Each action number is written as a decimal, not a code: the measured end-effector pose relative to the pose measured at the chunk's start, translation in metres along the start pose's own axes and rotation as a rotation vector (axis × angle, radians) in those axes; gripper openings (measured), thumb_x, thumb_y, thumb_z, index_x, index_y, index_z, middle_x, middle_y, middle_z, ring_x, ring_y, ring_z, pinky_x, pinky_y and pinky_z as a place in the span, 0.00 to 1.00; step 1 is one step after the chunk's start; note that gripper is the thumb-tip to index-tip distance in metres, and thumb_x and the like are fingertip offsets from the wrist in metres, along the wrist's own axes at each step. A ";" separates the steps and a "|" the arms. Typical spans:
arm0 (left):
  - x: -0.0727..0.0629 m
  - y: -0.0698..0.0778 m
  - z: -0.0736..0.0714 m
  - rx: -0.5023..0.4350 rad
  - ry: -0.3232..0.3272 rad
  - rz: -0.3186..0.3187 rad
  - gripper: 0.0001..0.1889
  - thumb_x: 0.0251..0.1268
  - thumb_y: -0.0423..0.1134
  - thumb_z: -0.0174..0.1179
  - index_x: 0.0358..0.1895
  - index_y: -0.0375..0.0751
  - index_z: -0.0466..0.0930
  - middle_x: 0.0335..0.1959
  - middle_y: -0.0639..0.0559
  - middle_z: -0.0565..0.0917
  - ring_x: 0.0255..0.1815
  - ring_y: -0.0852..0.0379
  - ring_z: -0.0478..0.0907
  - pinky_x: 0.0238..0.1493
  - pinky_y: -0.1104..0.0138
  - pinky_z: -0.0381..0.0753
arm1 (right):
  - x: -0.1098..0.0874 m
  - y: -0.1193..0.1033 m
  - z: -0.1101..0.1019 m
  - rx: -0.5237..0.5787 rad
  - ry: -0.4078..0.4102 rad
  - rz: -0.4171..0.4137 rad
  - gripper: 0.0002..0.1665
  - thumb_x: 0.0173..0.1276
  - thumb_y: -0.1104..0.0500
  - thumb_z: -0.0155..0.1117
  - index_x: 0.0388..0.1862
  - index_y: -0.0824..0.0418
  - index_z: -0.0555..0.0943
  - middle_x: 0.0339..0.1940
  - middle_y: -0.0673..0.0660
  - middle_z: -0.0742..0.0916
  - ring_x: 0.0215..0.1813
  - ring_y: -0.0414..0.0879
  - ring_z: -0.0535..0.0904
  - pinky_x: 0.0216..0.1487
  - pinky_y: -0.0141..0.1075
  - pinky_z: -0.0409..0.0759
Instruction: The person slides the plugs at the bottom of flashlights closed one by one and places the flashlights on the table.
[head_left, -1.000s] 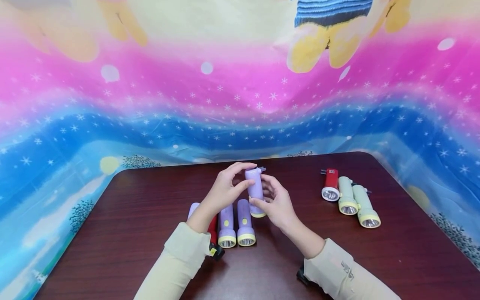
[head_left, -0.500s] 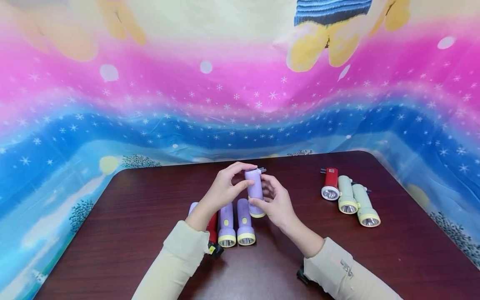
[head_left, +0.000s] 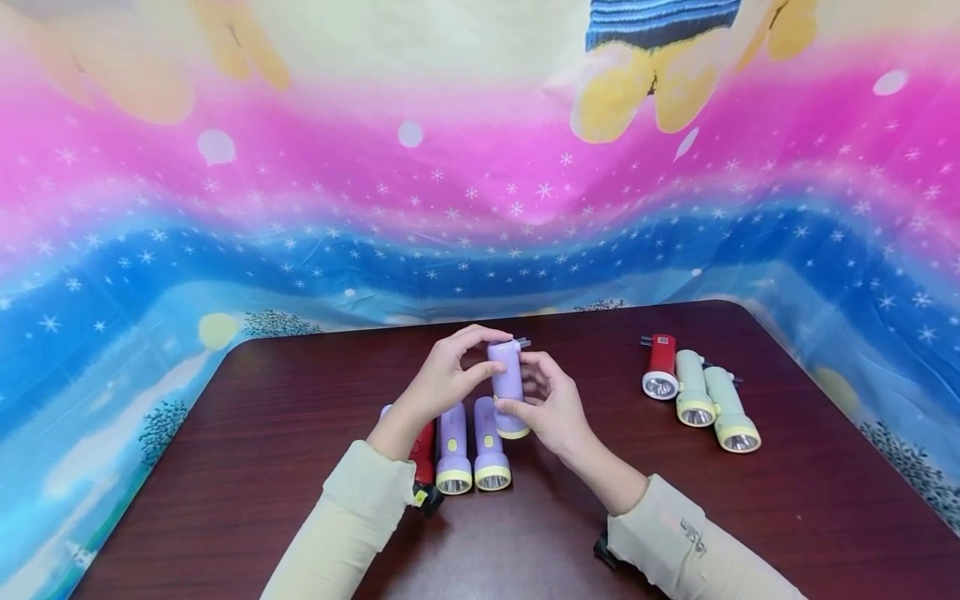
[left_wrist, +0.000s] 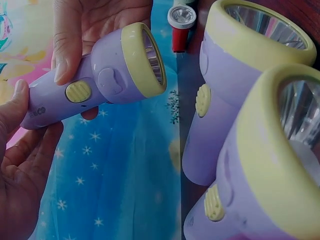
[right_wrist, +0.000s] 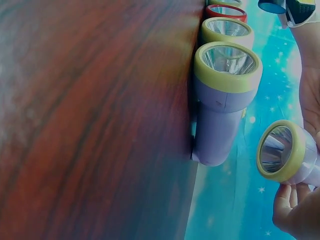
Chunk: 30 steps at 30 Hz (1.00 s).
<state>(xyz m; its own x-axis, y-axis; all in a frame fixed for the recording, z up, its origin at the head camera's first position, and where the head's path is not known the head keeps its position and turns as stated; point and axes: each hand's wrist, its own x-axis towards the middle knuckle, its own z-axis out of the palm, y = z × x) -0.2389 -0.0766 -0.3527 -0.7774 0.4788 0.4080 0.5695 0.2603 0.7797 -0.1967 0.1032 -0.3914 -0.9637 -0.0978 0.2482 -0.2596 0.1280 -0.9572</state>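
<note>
Both hands hold a purple flashlight (head_left: 508, 383) with a yellow lens ring over the table, its lens end toward the person. The left hand (head_left: 444, 367) pinches the tail end, beside two metal plug prongs (head_left: 524, 342) that stick out there. Nearer the lens end, the right hand (head_left: 553, 404) grips the body between thumb and fingers. In the left wrist view, the flashlight's yellow switch (left_wrist: 79, 91) shows close to the right thumb (left_wrist: 61, 70). Two similar purple flashlights (head_left: 453, 442) lie just below the hands. Out at the right wrist view's edge, the held flashlight's lens (right_wrist: 276, 149) is visible.
Left of the purple pair, a red flashlight (head_left: 423, 454) and another purple one (head_left: 386, 410) are partly hidden by the left arm. At the table's right lie a red flashlight (head_left: 662, 367) and two pale green ones (head_left: 732, 408). A printed cloth (head_left: 480, 183) hangs behind the table (head_left: 300, 500).
The hands and the held flashlight have shifted very slightly left. Both hands keep their hold, and the flashlights on the table lie as before.
</note>
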 end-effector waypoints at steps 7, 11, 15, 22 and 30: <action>0.000 0.000 -0.001 0.001 -0.013 0.013 0.17 0.66 0.32 0.64 0.58 0.41 0.81 0.56 0.47 0.82 0.57 0.52 0.80 0.56 0.59 0.84 | -0.001 0.001 0.001 0.008 0.008 0.028 0.33 0.54 0.70 0.76 0.60 0.63 0.75 0.50 0.67 0.86 0.45 0.51 0.83 0.49 0.33 0.83; -0.001 0.001 -0.002 0.028 -0.015 0.026 0.17 0.66 0.32 0.64 0.58 0.41 0.81 0.56 0.47 0.82 0.56 0.53 0.80 0.56 0.63 0.84 | -0.002 -0.001 0.001 0.013 0.006 0.023 0.33 0.54 0.70 0.76 0.59 0.64 0.75 0.49 0.67 0.86 0.45 0.51 0.83 0.49 0.33 0.83; -0.001 0.002 -0.002 0.049 -0.014 0.041 0.17 0.66 0.32 0.64 0.58 0.41 0.81 0.55 0.47 0.82 0.56 0.53 0.80 0.55 0.62 0.84 | -0.002 -0.003 0.001 0.016 0.006 0.019 0.34 0.53 0.71 0.77 0.59 0.63 0.75 0.49 0.68 0.86 0.44 0.51 0.83 0.48 0.33 0.83; -0.002 0.006 -0.003 0.126 0.014 0.064 0.18 0.65 0.34 0.65 0.57 0.42 0.81 0.55 0.48 0.83 0.56 0.53 0.80 0.54 0.55 0.85 | 0.000 -0.002 0.001 0.013 0.004 0.010 0.32 0.54 0.70 0.76 0.59 0.64 0.75 0.49 0.68 0.85 0.45 0.51 0.83 0.49 0.32 0.83; -0.003 0.005 -0.004 0.135 0.033 0.046 0.17 0.63 0.33 0.67 0.56 0.43 0.82 0.55 0.47 0.84 0.55 0.53 0.81 0.51 0.59 0.86 | 0.000 -0.004 0.003 0.018 0.017 0.001 0.34 0.49 0.74 0.77 0.57 0.64 0.76 0.46 0.68 0.86 0.41 0.46 0.82 0.48 0.35 0.84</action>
<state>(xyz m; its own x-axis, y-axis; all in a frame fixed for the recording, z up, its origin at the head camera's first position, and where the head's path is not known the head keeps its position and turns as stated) -0.2347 -0.0801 -0.3476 -0.7568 0.4655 0.4588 0.6337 0.3506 0.6895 -0.1953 0.0994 -0.3886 -0.9649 -0.0812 0.2499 -0.2579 0.1101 -0.9599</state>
